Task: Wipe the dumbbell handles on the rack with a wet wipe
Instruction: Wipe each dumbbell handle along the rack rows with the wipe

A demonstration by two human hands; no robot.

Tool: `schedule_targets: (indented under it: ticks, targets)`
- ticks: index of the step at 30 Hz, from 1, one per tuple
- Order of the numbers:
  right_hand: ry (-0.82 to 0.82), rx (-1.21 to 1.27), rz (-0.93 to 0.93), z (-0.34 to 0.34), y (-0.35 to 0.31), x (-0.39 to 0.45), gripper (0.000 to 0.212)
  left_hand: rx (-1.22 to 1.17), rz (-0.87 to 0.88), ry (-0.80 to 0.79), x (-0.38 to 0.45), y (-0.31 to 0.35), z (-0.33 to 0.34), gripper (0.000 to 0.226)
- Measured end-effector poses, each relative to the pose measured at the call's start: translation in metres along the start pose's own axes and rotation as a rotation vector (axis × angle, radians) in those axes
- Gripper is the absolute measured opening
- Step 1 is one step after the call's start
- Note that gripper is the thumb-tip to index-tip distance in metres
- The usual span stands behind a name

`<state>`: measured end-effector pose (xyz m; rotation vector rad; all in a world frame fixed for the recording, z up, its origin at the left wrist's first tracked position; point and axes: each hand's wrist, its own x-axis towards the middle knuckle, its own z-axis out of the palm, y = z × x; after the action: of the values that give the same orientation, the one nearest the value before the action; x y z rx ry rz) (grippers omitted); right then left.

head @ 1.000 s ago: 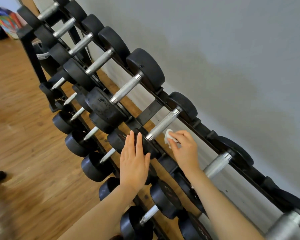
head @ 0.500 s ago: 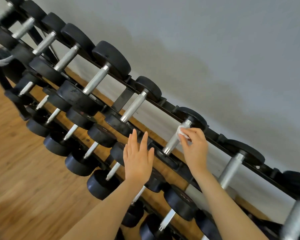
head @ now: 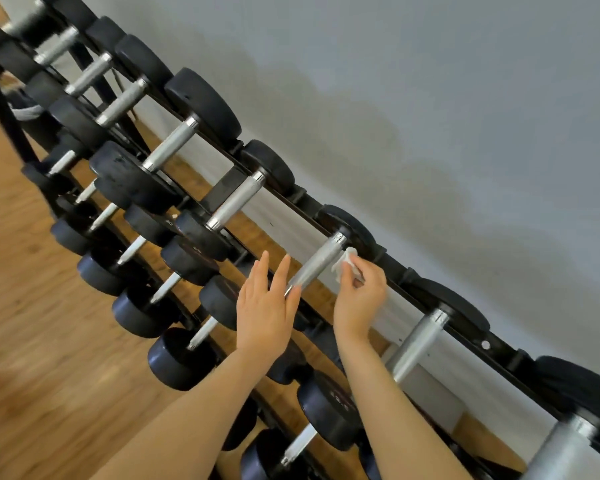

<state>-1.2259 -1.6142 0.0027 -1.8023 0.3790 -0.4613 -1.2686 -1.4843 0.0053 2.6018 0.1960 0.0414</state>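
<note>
The view has swung a little further along the rack [head: 395,271] since half a second back, and the wet wipe [head: 343,265] has slid up the dumbbell handle [head: 317,263], sitting now near its far end, close to the wall-side weight head [head: 352,225]. The right hand [head: 359,299] pinches the crumpled white wipe between thumb and fingertips, the grip closed on it, pressing it against the right flank of that silver handle. The left hand [head: 265,306] is flat, fingers straight and together, its grip open; whether it touches the near head of the same dumbbell I cannot tell, though its fingertips reach the near end of the handle. This dumbbell lies on the top tier of the rack, roughly midway along its length, its far head by the rack's back rail against the grey wall [head: 430,98]. More dumbbells run along the top tier on both sides, one thick handle [head: 418,344] just right of the right forearm. Lower tiers carry smaller dumbbells above the wooden floor [head: 32,323].
</note>
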Motion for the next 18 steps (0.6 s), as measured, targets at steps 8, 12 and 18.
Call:
schedule_targets:
  ticks: [8, 12, 18]
  targets:
    - [0.036, 0.125, 0.048, 0.028, 0.007, -0.002, 0.022, 0.043, -0.030, -0.006, 0.001, 0.000, 0.003, 0.065]
    - [0.015, 0.159, 0.042, 0.028, 0.013, -0.018, 0.022, 0.013, -0.052, 0.009, 0.000, 0.004, 0.002, 0.075]
    - [0.129, 0.194, 0.188, 0.035, 0.003, 0.019, 0.020, 0.027, -0.050, 0.016, -0.001, 0.002, 0.004, 0.071]
